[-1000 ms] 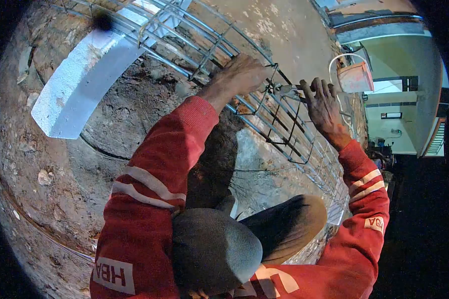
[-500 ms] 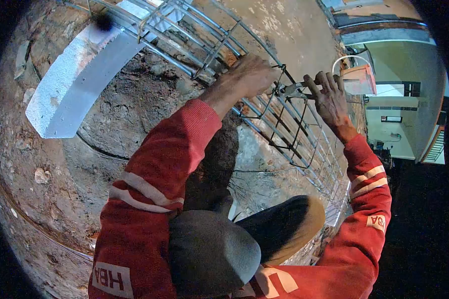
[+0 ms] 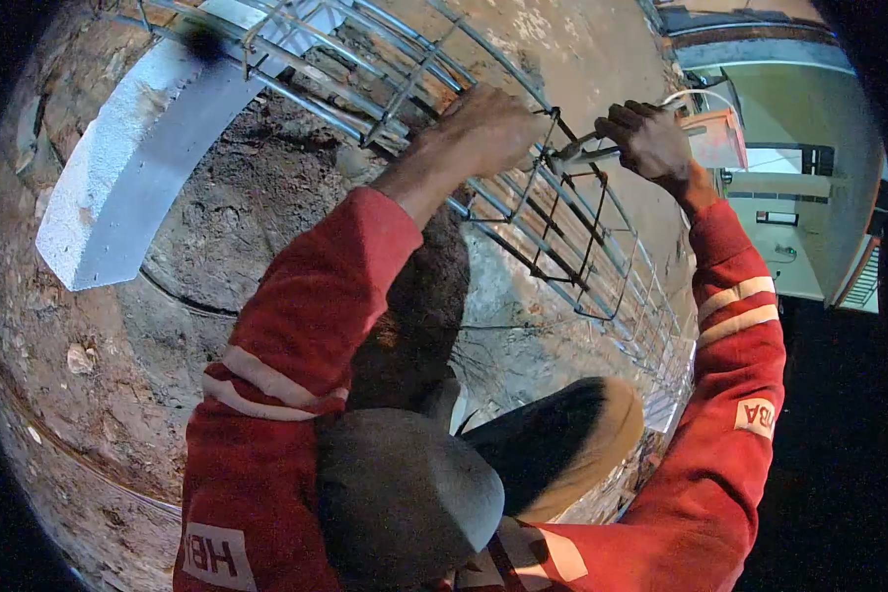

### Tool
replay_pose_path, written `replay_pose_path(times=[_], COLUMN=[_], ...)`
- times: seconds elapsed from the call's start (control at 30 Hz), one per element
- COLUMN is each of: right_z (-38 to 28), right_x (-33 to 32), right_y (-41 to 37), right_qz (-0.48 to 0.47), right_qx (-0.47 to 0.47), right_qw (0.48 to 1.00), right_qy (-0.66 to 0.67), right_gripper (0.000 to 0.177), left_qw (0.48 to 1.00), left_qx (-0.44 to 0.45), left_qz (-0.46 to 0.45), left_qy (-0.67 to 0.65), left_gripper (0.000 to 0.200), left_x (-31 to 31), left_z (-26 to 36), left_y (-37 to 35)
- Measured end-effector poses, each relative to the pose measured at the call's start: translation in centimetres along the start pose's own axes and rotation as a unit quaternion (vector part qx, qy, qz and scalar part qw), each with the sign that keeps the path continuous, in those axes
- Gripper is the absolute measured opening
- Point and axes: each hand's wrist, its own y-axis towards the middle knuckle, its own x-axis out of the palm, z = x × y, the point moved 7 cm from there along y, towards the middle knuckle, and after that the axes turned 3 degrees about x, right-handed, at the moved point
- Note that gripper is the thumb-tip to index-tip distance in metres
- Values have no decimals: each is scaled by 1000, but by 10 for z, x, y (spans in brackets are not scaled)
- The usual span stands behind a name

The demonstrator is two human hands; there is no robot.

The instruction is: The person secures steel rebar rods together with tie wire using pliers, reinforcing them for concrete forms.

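A long rebar cage (image 3: 587, 232) of steel bars and square stirrups runs diagonally across the view. My left hand (image 3: 488, 128) is closed at the top of the cage, against a bar beside a stirrup corner; its fingertips are mostly hidden. My right hand (image 3: 649, 143) is wrapped round the handles of a pair of pincers (image 3: 594, 155). The jaws of the pincers meet the cage at that stirrup corner, just right of my left hand. Any tie wire there is too small to make out.
A pale block-like beam (image 3: 133, 187) lies on rough ground at the left, under the cage's far end. An orange bucket (image 3: 722, 143) with a white handle stands beyond my right hand. My bent knees (image 3: 414, 483) are below the cage. A lit building (image 3: 794, 227) stands at the right.
My right hand has turned over, and its fingers have closed from a spread grip round the pincers' handles. My left hand has shifted slightly left and up in view, as has the cage.
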Motion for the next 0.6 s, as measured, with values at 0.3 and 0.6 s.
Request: replay_pose_path(times=[0.3, 0.6], right_z=[-35, -25], right_x=[-26, -79], right_y=[-33, -51], right_qz=[-391, -8], right_qx=[261, 144], right_qw=[724, 985], right_qy=[504, -100], right_gripper=[52, 45], left_qw=[999, 1000], left_qx=[5, -12], left_qz=[25, -5], left_qy=[19, 9], left_gripper=[16, 24], left_x=[-11, -3], left_z=[6, -5], left_y=[-3, 0])
